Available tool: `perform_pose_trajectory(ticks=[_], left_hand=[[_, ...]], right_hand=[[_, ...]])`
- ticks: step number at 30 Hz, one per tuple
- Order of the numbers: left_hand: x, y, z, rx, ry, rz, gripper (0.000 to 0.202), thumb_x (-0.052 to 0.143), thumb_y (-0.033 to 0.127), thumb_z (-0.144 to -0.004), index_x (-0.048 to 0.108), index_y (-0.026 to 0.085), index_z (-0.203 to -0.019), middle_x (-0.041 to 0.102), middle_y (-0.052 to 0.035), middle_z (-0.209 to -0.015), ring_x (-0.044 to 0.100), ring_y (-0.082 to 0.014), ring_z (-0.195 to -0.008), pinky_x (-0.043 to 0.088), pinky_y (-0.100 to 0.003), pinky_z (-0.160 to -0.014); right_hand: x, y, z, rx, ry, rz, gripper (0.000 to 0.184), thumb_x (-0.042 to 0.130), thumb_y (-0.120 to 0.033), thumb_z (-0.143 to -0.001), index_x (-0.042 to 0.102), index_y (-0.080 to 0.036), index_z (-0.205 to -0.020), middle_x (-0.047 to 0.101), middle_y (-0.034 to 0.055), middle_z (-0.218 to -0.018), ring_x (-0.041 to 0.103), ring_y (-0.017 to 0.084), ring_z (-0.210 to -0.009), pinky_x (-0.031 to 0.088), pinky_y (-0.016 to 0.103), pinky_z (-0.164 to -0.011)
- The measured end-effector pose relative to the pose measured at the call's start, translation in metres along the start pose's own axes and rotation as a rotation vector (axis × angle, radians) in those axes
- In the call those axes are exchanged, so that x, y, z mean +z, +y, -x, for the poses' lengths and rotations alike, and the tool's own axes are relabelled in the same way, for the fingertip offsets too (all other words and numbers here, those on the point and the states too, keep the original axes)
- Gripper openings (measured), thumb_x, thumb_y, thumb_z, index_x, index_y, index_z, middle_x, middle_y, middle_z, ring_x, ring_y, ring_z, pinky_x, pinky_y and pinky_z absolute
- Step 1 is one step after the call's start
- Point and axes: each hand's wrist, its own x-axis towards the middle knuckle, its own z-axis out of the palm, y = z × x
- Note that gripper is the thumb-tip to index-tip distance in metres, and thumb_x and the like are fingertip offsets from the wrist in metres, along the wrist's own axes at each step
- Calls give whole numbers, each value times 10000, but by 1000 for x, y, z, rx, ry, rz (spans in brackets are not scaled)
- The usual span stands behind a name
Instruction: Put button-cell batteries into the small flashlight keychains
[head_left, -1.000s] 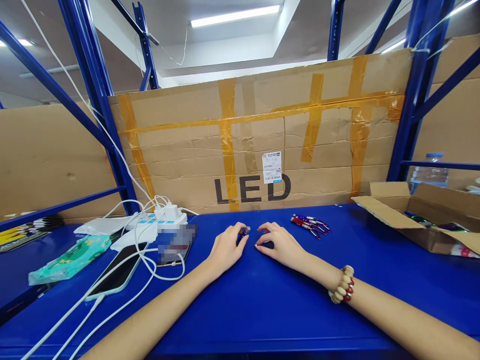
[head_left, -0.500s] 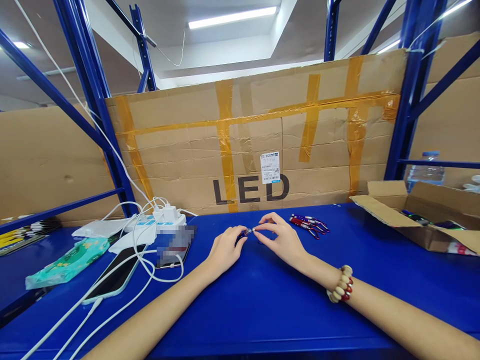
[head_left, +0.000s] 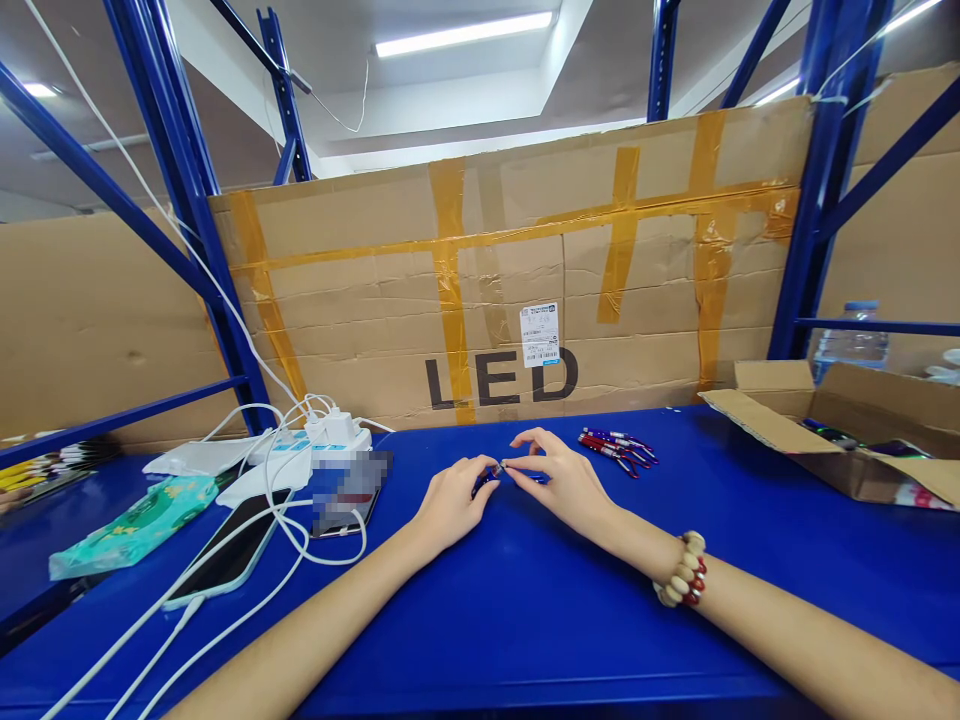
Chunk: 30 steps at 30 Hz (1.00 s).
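Over the middle of the blue tabletop, my left hand is closed in a pinch. A dark blue pen part shows between its thumb and fingers. My right hand meets it from the right, its thumb and index fingertip pinched at a tiny silvery piece touching the end of the blue part. Something blue also shows behind the right fingers, mostly covered. A small heap of red and blue pens lies just beyond my right hand.
At left are a white-edged phone, a second phone, tangled white cables, a power strip and a green packet. An open cardboard box stands right. A cardboard sheet marked LED closes off the back.
The silvery piece and the blue part are now closer together, and my fingertips nearly meet. More blue shows around the fingers. Both arms stay almost in place.
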Motion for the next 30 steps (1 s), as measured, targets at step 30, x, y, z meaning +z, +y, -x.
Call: perform_pose_trajectory(ticks=[30], left_hand=[[-1, -1, -2, -155, 9, 40, 208, 206, 282, -924, 383, 219, -835, 547, -19, -839, 561, -166, -781, 418, -286, -697]], right_hand=[[-6, -11, -1, 210, -133, -159, 128, 585, -251, -766, 626, -254, -887, 595, -27, -863, 522, 71, -571, 375, 197, -500]])
